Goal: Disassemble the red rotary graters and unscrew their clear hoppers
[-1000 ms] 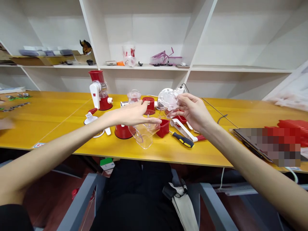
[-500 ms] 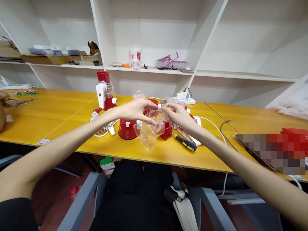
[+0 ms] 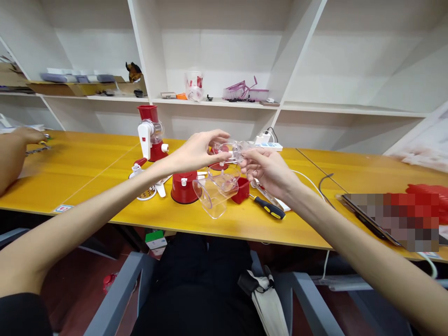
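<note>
Starting up front on yellow wooden table (image 3: 87, 168) w/ dark-blue-and-yellow screwdriver (image 3: 269, 208), tip right by red square plastic cup (image 3: 242, 191); just L of that, w/ clear plastic housing (image 3: 213, 201) lying beside red round plastic base (image 3: 180, 189). Now above the tabletop: pinching clear round plastic part (image 3: 235, 152) in R hand (image 3: 269, 169), thumb & fingers closed, and gripping its other side w/ L hand (image 3: 201, 151). Held up, approx. midway btw both. Farther back, seeing upright red-and-white rotary grater (image 3: 150, 135) on L, white power strip (image 3: 275, 147) on R, purple plastic pieces (image 3: 240, 92) on white shelf (image 3: 332, 109).
</note>
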`<control>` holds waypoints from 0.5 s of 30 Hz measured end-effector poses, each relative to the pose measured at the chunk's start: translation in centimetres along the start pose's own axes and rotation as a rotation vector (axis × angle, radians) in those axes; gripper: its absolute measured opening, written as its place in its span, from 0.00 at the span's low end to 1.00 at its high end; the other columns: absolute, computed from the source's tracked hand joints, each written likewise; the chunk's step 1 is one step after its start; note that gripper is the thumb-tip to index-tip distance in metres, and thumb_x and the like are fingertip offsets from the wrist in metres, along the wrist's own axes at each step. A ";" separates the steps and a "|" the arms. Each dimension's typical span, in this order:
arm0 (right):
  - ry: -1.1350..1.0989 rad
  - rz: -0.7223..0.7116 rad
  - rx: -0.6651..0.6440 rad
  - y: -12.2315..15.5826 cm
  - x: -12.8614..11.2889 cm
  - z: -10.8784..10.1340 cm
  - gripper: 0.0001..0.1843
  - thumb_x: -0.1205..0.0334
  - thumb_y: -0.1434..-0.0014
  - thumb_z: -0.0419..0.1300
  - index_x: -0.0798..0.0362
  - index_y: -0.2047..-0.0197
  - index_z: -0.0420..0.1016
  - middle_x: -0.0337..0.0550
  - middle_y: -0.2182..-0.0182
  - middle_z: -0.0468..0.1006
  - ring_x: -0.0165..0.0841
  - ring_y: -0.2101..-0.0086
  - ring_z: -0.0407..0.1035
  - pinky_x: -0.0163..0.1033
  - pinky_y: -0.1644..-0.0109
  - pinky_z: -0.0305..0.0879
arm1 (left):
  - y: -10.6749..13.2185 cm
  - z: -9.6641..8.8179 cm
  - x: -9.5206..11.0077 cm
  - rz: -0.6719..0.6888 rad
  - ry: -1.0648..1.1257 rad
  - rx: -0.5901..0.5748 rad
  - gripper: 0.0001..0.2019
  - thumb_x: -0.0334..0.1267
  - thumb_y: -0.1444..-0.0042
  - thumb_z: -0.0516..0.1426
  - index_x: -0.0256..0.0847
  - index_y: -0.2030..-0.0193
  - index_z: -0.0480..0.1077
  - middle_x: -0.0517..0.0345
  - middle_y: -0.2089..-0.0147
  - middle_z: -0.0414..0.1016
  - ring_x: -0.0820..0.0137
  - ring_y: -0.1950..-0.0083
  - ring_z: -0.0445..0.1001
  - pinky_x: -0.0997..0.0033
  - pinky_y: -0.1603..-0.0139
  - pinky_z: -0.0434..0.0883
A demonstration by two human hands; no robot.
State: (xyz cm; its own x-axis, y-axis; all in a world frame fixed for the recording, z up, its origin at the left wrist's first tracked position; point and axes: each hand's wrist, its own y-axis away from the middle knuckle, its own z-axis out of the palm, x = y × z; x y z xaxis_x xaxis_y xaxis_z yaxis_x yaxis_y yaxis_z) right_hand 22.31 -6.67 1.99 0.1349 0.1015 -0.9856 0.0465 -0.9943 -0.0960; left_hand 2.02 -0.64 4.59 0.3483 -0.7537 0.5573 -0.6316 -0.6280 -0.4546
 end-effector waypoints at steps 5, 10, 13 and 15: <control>0.000 -0.066 -0.014 1.4 0.8 1.3 0.23 0.44 0.40 0.58 0.59 0.60 0.64 0.43 0.67 0.74 0.19 0.71 0.69 0.25 0.71 0.65 | 0.1 1.3 -0.1 -0.328 0.218 0.076 0.22 0.44 0.40 0.62 0.32 0.43 0.70 0.40 0.52 0.81 0.61 0.56 0.81 0.58 0.55 0.77; 0.151 -0.183 0.031 1.6 0.4 0.0 0.31 0.38 0.48 0.65 0.55 0.56 0.61 0.38 0.70 0.73 0.17 0.73 0.66 0.25 0.73 0.60 | -0.6 1.2 -0.9 -0.340 0.248 -0.044 0.12 0.39 0.42 0.63 0.33 0.56 0.79 0.43 0.58 0.84 0.63 0.59 0.81 0.60 0.56 0.76; 0.278 -0.186 -0.003 1.2 0.4 -0.6 0.30 0.40 0.49 0.66 0.56 0.56 0.64 0.38 0.70 0.73 0.16 0.74 0.63 0.24 0.73 0.58 | -1.0 1.3 -1.4 -0.267 0.199 -0.126 0.13 0.40 0.42 0.63 0.33 0.56 0.80 0.44 0.59 0.84 0.64 0.59 0.81 0.62 0.56 0.76; 0.347 -0.163 -0.036 1.0 0.7 -0.6 0.29 0.40 0.48 0.65 0.55 0.56 0.65 0.38 0.72 0.72 0.15 0.76 0.61 0.25 0.74 0.56 | -1.2 1.6 -1.6 -0.216 0.150 -0.161 0.13 0.41 0.42 0.62 0.34 0.57 0.81 0.46 0.60 0.84 0.65 0.60 0.81 0.63 0.56 0.75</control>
State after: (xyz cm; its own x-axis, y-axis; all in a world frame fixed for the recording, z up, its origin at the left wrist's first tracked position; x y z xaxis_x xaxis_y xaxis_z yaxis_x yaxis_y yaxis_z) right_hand 23.08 -7.53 1.34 0.4494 0.2695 -0.8517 0.1290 -0.9630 -0.2366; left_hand 3.31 1.01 3.10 0.3877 -0.5615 0.7310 -0.6600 -0.7227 -0.2051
